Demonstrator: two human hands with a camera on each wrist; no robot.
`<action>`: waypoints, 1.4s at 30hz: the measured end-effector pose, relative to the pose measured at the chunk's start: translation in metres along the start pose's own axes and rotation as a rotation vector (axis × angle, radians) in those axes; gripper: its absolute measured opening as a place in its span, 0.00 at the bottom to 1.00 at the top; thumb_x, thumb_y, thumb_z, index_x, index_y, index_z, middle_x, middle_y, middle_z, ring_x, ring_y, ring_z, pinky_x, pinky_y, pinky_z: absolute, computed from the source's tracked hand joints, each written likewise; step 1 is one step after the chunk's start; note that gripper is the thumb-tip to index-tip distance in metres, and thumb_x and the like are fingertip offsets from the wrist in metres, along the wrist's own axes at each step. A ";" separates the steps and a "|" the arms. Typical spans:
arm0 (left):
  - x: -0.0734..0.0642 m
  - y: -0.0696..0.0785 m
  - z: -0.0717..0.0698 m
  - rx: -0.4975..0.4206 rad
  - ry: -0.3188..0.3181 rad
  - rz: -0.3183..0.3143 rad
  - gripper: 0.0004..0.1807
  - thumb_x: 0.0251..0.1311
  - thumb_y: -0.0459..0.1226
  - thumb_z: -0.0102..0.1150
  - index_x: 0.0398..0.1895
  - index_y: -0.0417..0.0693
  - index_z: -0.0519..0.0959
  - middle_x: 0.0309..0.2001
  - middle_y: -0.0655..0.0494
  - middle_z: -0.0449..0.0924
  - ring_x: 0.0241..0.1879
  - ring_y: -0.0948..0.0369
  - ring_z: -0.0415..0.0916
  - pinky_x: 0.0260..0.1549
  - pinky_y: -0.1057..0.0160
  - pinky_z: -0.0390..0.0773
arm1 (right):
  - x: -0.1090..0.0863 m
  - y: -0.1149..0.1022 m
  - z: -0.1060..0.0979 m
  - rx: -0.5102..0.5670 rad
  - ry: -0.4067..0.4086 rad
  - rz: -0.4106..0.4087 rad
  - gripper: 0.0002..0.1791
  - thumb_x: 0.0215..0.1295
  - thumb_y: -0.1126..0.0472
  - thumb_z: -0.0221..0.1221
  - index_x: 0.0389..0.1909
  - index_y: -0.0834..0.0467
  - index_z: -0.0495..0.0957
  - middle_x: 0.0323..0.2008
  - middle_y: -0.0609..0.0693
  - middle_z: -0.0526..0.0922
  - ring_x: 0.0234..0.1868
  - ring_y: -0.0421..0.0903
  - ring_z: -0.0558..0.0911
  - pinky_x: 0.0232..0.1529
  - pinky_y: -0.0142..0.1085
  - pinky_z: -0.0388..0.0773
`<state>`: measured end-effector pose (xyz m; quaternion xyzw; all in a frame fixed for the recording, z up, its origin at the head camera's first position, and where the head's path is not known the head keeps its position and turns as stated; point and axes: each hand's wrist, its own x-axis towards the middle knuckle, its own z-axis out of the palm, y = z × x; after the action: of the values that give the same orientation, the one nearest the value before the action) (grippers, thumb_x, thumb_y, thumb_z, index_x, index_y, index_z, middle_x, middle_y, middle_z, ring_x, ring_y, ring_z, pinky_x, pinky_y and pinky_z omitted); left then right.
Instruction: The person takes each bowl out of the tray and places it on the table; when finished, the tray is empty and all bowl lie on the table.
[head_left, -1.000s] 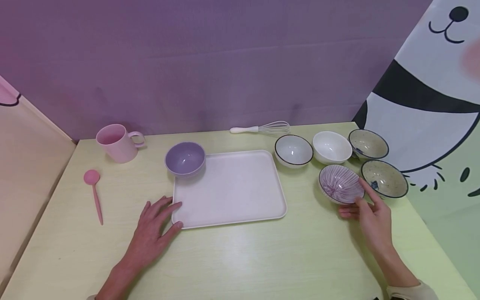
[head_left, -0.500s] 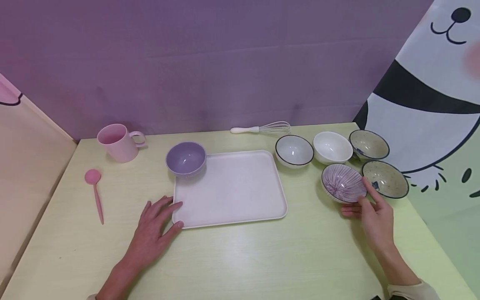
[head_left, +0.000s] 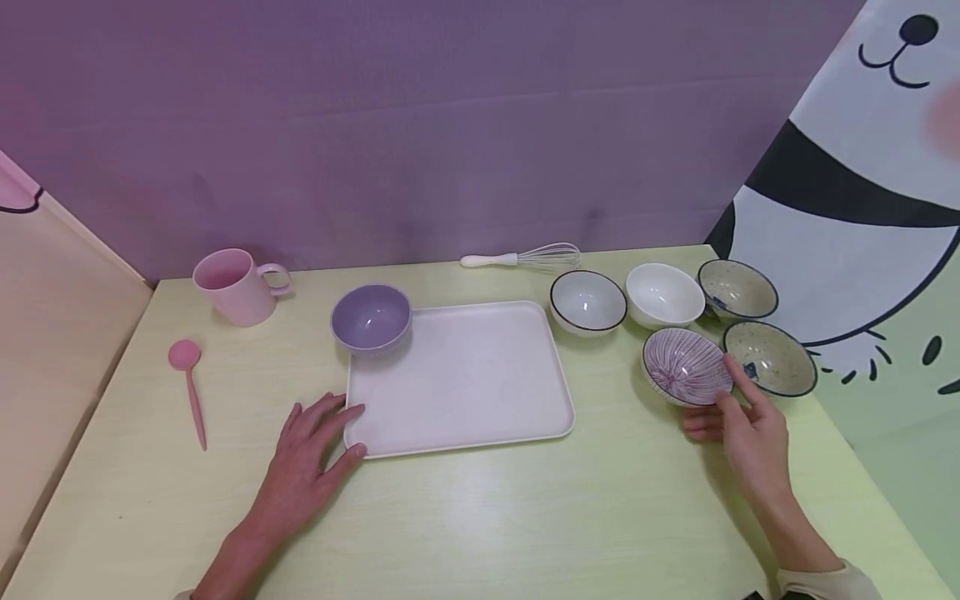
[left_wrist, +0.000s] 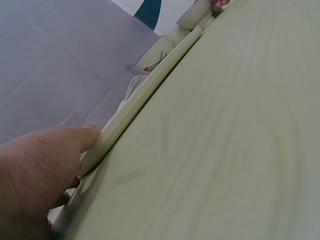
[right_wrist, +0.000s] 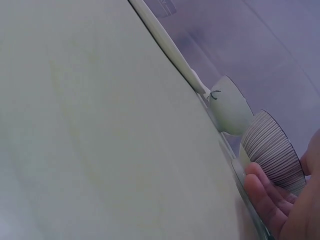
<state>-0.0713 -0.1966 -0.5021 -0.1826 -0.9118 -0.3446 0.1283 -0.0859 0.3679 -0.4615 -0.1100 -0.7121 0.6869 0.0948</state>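
Observation:
My right hand [head_left: 752, 437] grips the purple-striped bowl [head_left: 684, 367] by its right side. The thumb is at the near rim, and in the right wrist view other fingers curl under the bowl's striped outer wall [right_wrist: 274, 150]. I cannot tell whether its base touches the table. At the tray's front left corner my left hand [head_left: 306, 458] rests with fingers spread and relaxed. Its fingertips touch the white rectangular tray [head_left: 465, 375], and the left wrist view has the thumb [left_wrist: 89, 136] against the rim. A plain purple bowl [head_left: 371, 318] stands over the tray's back left corner.
Behind the striped bowl stand a dark-rimmed white bowl [head_left: 588, 302], a plain white bowl [head_left: 664, 295] and two speckled bowls [head_left: 738, 288] close together. A whisk [head_left: 517, 257] lies at the back edge. Left are a pink mug [head_left: 238, 290] and a pink spoon [head_left: 192, 392].
The striped bowl and my right hand have shifted very slightly to the right since a second ago. My left hand and the tray have stayed in place.

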 end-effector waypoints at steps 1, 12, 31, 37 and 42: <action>0.000 0.000 0.000 0.000 0.000 0.000 0.27 0.72 0.41 0.72 0.73 0.51 0.82 0.74 0.41 0.77 0.78 0.37 0.67 0.81 0.26 0.52 | 0.000 0.000 -0.001 -0.012 -0.002 0.008 0.35 0.90 0.64 0.47 0.91 0.54 0.52 0.30 0.47 0.93 0.25 0.43 0.92 0.29 0.35 0.92; -0.001 0.000 0.001 0.005 0.003 0.003 0.27 0.72 0.41 0.72 0.73 0.51 0.82 0.74 0.41 0.77 0.78 0.37 0.68 0.81 0.26 0.52 | -0.005 0.001 -0.008 -0.105 0.001 -0.005 0.36 0.89 0.57 0.54 0.91 0.49 0.55 0.33 0.45 0.94 0.24 0.44 0.92 0.27 0.35 0.91; -0.001 -0.001 0.000 -0.003 0.004 0.000 0.27 0.72 0.41 0.71 0.73 0.50 0.83 0.74 0.41 0.77 0.78 0.36 0.67 0.82 0.27 0.51 | -0.008 -0.001 0.002 -0.258 -0.016 -0.040 0.44 0.80 0.64 0.67 0.89 0.55 0.58 0.29 0.38 0.93 0.24 0.39 0.91 0.27 0.30 0.89; -0.001 -0.002 0.001 0.000 -0.011 -0.006 0.27 0.74 0.42 0.70 0.74 0.50 0.81 0.74 0.41 0.75 0.79 0.36 0.66 0.84 0.30 0.49 | -0.006 0.000 0.007 -0.341 -0.004 -0.035 0.46 0.77 0.64 0.70 0.89 0.56 0.57 0.29 0.37 0.92 0.25 0.39 0.91 0.28 0.29 0.90; -0.001 -0.001 0.001 -0.001 -0.001 -0.001 0.27 0.73 0.41 0.71 0.73 0.50 0.82 0.74 0.41 0.76 0.78 0.36 0.67 0.82 0.27 0.51 | -0.007 0.001 0.010 -0.385 0.029 -0.037 0.42 0.78 0.61 0.70 0.87 0.59 0.63 0.31 0.35 0.91 0.26 0.37 0.91 0.29 0.29 0.90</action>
<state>-0.0712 -0.1972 -0.5040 -0.1824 -0.9119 -0.3450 0.1273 -0.0823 0.3569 -0.4625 -0.1229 -0.8307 0.5347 0.0946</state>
